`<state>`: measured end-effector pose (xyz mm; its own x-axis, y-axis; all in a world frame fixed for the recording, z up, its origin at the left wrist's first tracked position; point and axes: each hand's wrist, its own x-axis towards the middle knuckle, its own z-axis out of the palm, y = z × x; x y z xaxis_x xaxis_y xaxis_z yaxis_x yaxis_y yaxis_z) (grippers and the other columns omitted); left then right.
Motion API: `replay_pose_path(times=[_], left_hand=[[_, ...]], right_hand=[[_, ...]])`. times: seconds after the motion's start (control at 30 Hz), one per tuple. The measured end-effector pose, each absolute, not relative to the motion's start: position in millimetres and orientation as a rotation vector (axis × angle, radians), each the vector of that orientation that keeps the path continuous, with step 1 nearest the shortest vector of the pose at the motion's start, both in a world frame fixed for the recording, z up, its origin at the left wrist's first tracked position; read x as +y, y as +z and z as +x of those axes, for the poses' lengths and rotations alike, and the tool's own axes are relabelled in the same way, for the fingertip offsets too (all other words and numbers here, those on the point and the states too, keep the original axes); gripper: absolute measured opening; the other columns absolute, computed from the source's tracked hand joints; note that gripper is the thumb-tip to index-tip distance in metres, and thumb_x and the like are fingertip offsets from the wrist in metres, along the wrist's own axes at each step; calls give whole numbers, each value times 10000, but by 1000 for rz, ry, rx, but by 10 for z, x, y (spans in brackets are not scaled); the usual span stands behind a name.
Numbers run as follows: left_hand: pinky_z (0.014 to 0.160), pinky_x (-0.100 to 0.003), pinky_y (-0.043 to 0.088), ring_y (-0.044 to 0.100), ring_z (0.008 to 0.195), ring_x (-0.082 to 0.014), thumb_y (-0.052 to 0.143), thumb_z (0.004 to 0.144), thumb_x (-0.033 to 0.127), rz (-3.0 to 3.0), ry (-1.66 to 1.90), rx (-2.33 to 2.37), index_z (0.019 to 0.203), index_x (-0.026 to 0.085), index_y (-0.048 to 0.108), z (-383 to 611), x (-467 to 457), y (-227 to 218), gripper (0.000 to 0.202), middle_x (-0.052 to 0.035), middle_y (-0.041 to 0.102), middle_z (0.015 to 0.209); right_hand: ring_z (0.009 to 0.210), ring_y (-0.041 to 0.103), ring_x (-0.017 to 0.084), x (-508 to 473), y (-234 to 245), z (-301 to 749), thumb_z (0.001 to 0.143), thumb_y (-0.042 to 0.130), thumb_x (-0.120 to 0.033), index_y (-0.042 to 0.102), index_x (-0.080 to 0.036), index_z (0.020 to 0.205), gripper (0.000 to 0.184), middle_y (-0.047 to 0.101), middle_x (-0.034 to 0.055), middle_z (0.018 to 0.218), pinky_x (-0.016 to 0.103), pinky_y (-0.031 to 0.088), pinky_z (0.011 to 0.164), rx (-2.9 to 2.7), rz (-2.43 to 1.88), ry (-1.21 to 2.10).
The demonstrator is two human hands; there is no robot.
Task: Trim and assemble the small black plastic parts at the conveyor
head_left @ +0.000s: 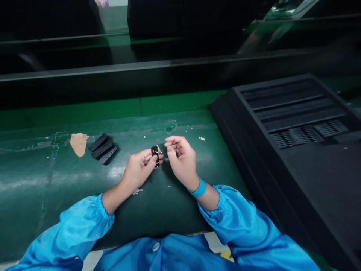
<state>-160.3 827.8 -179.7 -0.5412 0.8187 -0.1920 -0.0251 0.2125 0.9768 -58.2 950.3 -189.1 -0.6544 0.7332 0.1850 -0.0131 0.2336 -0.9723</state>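
My left hand [141, 165] pinches a small black plastic part [155, 156] with pale and yellowish bits on it. Just to its right, my right hand [182, 158] is raised with its fingertips curled close to the thumb; whether anything tiny sits between them cannot be made out. A gap separates the right fingers from the black part. Several similar black parts [103, 148] lie side by side on the green work surface, left of my left hand. Beneath my left wrist is a small pile of pale strips [138, 191].
A piece of brown paper or card [78, 144] lies at the left. Pale scraps [201, 138] are scattered beyond my right hand. A large black panelled housing [254, 150] stands along the right side. A dark raised rail [113, 82] runs across the back of the green surface [70, 218].
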Motion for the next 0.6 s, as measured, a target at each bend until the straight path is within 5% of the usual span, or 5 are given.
replay_pose_path(times=[0.6], left_hand=[[555,-190,366,432,547,-81,529,933,276,1058,1188,1955,792,157,631,-1611,8233,-1715,210,55,486,603]], right_hand=[[657,552,116,9509,-1851,-635,818,671,-242,649,-210,850,50,599,-3,815,268,508,616,-1977,-604,1700]])
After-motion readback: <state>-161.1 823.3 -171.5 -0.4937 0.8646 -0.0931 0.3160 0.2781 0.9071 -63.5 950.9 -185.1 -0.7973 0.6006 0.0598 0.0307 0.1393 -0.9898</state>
